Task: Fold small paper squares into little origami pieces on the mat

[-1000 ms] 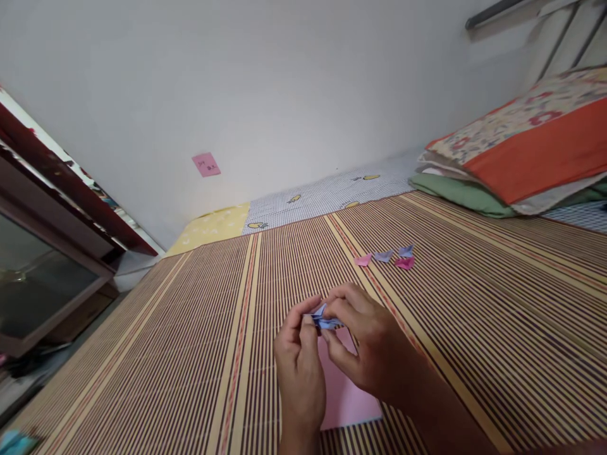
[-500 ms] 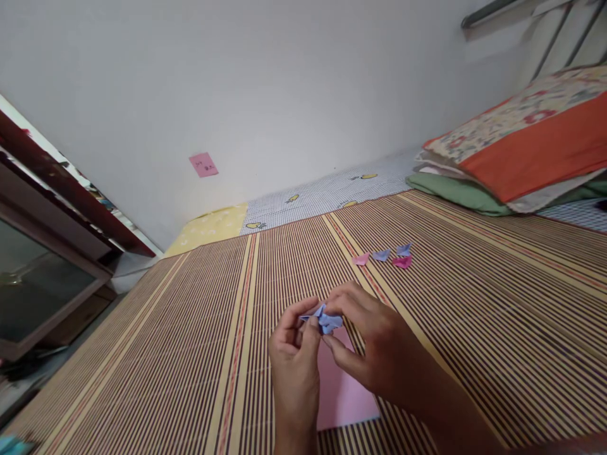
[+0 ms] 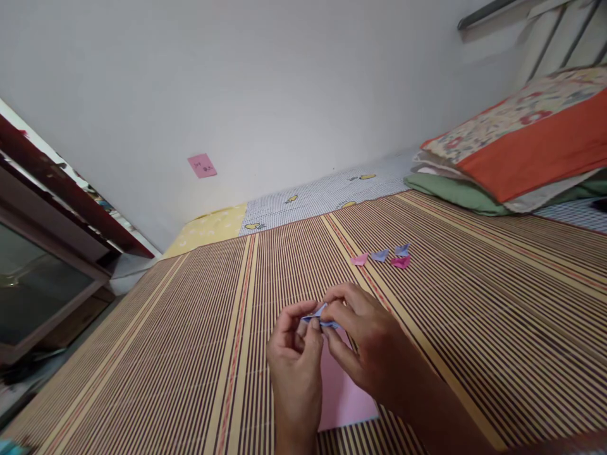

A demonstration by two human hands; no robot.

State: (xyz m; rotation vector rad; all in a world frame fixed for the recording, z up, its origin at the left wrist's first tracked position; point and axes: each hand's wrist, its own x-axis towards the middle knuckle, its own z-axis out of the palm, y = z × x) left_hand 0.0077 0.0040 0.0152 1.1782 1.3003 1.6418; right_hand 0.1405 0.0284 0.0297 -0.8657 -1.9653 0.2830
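Note:
Between both hands is a small piece of folded blue paper [image 3: 318, 313], partly covered by fingers. My left hand [image 3: 296, 357] pinches its left side, thumb in front and fingers behind. My right hand [image 3: 363, 332] grips the right side between thumb and fingertips. Beneath the hands lies a pink sheet of paper [image 3: 346, 401], its upper part hidden. Farther off on the striped mat rest several small folded paper pieces: a light pink one [image 3: 360, 260], a blue one [image 3: 380, 254], another blue one [image 3: 403, 249] and a magenta one [image 3: 401, 261].
A striped woven mat [image 3: 190, 341] spreads under everything, with a checked sheet [image 3: 313, 189] along the wall. Stacked pillows [image 3: 516, 145] and a green cloth [image 3: 455, 194] lie at the right. A pink note [image 3: 202, 165] is on the wall. A glass-fronted cabinet [image 3: 42, 284] stands left.
My right fingers have closed farther over the folded blue paper, so less of it shows and it looks flatter. The left hand keeps its hold. The loose pieces have stayed put.

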